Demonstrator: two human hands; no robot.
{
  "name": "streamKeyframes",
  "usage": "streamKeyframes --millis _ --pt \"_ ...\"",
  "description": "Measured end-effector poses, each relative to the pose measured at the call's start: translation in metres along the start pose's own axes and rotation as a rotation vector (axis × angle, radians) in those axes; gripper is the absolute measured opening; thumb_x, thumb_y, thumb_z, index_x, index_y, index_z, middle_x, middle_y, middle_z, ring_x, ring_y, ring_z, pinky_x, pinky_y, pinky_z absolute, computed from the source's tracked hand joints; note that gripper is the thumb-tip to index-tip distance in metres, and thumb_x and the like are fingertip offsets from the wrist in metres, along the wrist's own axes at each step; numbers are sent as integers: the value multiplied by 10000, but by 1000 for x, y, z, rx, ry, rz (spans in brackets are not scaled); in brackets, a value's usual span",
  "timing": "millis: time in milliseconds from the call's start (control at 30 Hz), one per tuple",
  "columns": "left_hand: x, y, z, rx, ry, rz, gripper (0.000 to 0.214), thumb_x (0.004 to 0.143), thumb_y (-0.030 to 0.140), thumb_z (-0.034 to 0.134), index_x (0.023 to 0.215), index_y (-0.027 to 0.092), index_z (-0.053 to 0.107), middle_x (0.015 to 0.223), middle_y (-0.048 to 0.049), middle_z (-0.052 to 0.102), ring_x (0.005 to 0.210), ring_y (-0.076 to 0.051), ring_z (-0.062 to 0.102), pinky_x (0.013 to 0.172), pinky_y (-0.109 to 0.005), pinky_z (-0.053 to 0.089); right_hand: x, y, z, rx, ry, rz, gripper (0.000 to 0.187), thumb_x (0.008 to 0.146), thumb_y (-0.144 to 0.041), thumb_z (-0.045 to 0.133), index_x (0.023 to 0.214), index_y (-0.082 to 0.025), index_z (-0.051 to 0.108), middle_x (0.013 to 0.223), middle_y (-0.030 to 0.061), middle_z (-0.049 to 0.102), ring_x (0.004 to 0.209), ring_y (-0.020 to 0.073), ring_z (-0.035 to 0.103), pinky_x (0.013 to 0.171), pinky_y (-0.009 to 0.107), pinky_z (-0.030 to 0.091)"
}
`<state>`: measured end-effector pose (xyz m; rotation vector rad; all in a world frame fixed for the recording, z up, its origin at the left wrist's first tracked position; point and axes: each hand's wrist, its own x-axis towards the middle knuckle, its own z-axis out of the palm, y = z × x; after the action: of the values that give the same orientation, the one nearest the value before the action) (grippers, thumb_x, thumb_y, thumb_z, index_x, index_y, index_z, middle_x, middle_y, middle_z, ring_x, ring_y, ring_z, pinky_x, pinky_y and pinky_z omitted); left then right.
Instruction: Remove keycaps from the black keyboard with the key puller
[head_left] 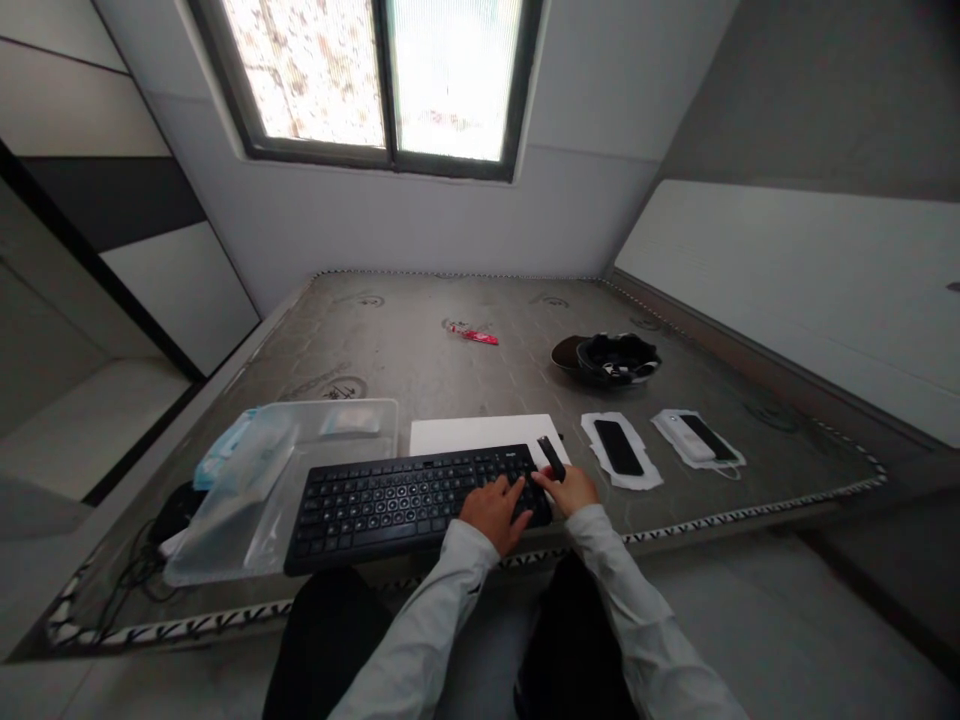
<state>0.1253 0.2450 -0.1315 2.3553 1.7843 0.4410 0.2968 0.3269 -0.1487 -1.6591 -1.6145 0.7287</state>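
on the grey mattress [390,345], a black keyboard [397,510] sits by the near edge. the left hand [495,512] lies open on its right end, while the right hand [571,490] pinches a small black stick [551,457] just above the keys.

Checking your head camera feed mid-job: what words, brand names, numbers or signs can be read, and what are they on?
Nothing can be quoted. The keycaps and small mark on the black keyboard are too small to read; the red wrapper and round mattress print are too blurred.
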Motion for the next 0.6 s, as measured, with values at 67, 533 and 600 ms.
streamKeyframes --millis 67,533,600 --pt "1 0 0 5 -4 -1 519 870 481 453 1345 279 398 1091 -56 555 917 -209 579 771 -327 488 3 2 -4 30 21 5 230 540 -413 751 535 -210 645 547 27 635 545 189 569 557 294 396" --pt "4 1 4 36 -17 -3 514 890 467 430 1362 268 390 1086 -52 568 908 -204 588 763 -322 486 35 36 -40 328 -39 230 294 562 -316 787 778 -125 728 496 26 605 480 150 562 430 235 400" --pt "5 0 4 37 -17 1 510 896 461 424 1365 263 389 1084 -53 568 913 -204 588 767 -324 486 46 49 -45 256 3 233 334 606 -362 758 829 -115 729 492 28 603 512 163 589 455 237 424"
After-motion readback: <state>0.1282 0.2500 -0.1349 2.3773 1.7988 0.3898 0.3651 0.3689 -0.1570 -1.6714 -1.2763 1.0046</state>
